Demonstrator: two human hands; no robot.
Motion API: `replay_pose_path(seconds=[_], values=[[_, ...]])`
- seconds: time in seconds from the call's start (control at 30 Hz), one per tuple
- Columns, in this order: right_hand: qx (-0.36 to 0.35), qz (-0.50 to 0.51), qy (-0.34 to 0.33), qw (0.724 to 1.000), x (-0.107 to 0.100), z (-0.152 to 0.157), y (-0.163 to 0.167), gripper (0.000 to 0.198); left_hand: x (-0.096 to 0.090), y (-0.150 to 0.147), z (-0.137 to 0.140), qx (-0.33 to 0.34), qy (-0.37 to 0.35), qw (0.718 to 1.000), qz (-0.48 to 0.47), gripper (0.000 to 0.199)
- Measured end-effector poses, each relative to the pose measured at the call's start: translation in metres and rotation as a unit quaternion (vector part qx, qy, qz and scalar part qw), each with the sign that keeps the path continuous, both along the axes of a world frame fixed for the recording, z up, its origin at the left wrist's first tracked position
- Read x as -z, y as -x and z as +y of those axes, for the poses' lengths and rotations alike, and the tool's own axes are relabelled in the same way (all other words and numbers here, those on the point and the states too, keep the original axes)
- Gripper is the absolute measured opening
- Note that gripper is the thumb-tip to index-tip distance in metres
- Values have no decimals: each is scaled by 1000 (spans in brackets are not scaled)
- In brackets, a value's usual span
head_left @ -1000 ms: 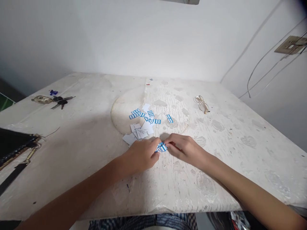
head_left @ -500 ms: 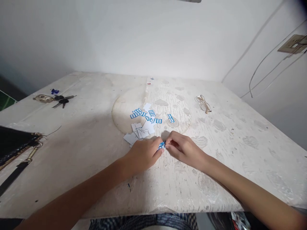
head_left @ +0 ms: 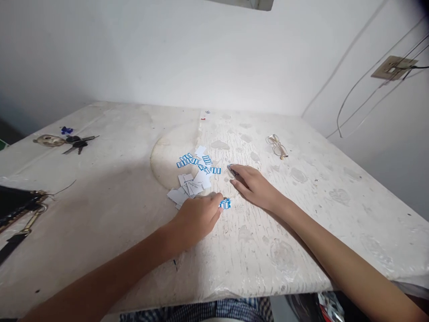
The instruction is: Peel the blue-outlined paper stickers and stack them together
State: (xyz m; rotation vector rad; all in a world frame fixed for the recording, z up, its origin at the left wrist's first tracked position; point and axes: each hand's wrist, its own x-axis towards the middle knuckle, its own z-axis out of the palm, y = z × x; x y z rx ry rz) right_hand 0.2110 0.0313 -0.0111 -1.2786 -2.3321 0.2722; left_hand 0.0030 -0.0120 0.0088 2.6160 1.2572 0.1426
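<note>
My left hand [head_left: 199,217] is closed, its thumb and fingers pinching a small bunch of blue-edged paper slips [head_left: 226,204] just above the table. My right hand [head_left: 253,184] rests to the right of it, thumb apart from the other fingers. Its fingertips lie over another blue-edged paper slip [head_left: 229,167], mostly hidden beneath them. Beyond the left hand, several blue-outlined paper pieces [head_left: 194,161] are spread loosely over the table. Between them and the left hand lies a pile of white paper pieces [head_left: 192,188], some with faint writing.
Eyeglasses [head_left: 277,146] lie at the right on the plastic-covered table [head_left: 110,214]. Keys [head_left: 77,142] on a pale fob are at the far left, with a black bag [head_left: 16,203] nearer. A wall outlet [head_left: 393,68] with cables is at the upper right.
My right hand has left the bunch in the left hand and moved forward over the slip lying on the table. The left hand still grips its bunch. The view has shifted slightly.
</note>
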Motion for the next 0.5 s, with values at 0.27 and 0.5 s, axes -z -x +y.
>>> replay_pose_path(seconds=[0.27,0.5], values=[[-74,64,161,982,-29,-14,-13,49,0,0,0,-1,-6,1000,12,20],[-108,40,49,992,-23,-15,-11,30,0,-1,0,-8,3,1000,11,21]])
